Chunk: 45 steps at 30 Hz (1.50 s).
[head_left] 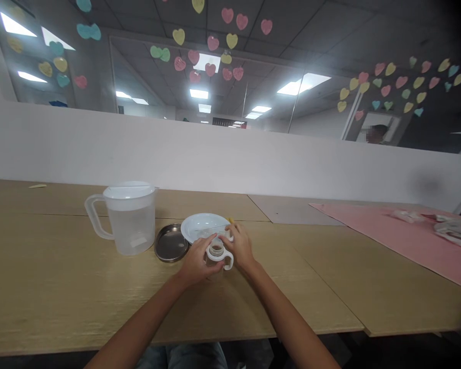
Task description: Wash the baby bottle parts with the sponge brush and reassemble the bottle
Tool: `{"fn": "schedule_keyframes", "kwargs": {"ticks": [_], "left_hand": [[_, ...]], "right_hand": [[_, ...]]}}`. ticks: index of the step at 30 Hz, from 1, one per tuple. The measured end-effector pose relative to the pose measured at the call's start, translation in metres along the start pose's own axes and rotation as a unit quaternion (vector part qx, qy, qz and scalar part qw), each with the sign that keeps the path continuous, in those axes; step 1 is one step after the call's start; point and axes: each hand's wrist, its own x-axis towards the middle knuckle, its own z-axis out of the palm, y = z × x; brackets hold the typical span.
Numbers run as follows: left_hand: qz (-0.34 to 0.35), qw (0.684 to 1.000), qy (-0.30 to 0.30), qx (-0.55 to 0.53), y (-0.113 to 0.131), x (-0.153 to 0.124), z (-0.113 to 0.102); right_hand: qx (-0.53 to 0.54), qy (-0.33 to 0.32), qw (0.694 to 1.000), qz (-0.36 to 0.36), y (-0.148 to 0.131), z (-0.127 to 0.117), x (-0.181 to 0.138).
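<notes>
My left hand (195, 262) is closed around a small clear jar (216, 249) with an uncapped round mouth. A white collar with a curved, hook-like handle (229, 260) rings the jar's neck and sticks out to the right. Just above and right of the mouth, my right hand (242, 248) pinches a small whitish piece (229, 233), partly hidden by the fingers; its kind is unclear. A yellow tip (231, 220) shows by those fingers. Behind both hands lies a white plate (189, 224) with something clear on it. A round metal dish (171, 244) sits left of the plate.
To the left stands a translucent lidded pitcher (132, 225) with a side handle. A pink cloth (392, 241) covers the table's right side, with crumpled plastic and fabric (459, 230) on it. A white wall (230, 159) with windows above bounds the table (100, 302) behind.
</notes>
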Motion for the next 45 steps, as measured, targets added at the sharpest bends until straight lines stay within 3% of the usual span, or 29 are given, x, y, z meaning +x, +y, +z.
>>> {"fn": "schedule_keyframes", "kwargs": {"ticks": [12, 21, 27, 29, 33, 35, 37, 39, 41, 43, 45], "left_hand": [[0.002, 1.0, 0.005, 0.003, -0.003, -0.001, 0.001], [0.009, 1.0, 0.007, 0.003, -0.001, 0.0, 0.0], [-0.009, 1.0, -0.002, 0.009, -0.005, 0.0, 0.0], [0.007, 0.999, -0.001, 0.033, -0.007, 0.001, -0.002], [0.105, 0.987, 0.012, 0.117, -0.017, 0.002, -0.017], [0.094, 0.977, 0.086, 0.169, -0.027, 0.0, -0.031], [0.036, 0.95, 0.22, 0.217, -0.041, -0.005, -0.051], [-0.035, 0.896, 0.367, 0.248, -0.059, -0.013, -0.075], [-0.091, 0.838, 0.471, 0.258, -0.079, -0.024, -0.101], [-0.149, 0.791, 0.535, 0.256, -0.101, -0.035, -0.123], [-0.216, 0.77, 0.56, 0.217, -0.123, -0.045, -0.137]], "right_hand": [[0.016, -0.049, 0.999, -0.014, -0.003, -0.007, -0.001], [0.084, -0.051, 0.992, 0.074, -0.003, -0.001, -0.001], [0.019, -0.105, 0.993, 0.055, -0.003, -0.002, 0.001], [-0.004, -0.123, 0.991, 0.047, -0.004, -0.003, 0.001], [-0.038, -0.149, 0.987, 0.042, -0.003, -0.002, 0.0], [-0.048, -0.141, 0.988, 0.038, -0.002, 0.0, -0.001], [-0.055, -0.123, 0.99, 0.031, 0.0, 0.002, -0.002], [-0.059, -0.105, 0.993, 0.021, 0.002, 0.003, -0.002], [-0.059, -0.095, 0.994, 0.011, 0.002, 0.004, -0.002], [-0.057, -0.095, 0.994, 0.006, 0.002, 0.005, -0.001], [-0.054, -0.102, 0.993, 0.009, 0.003, 0.006, 0.0]]}}
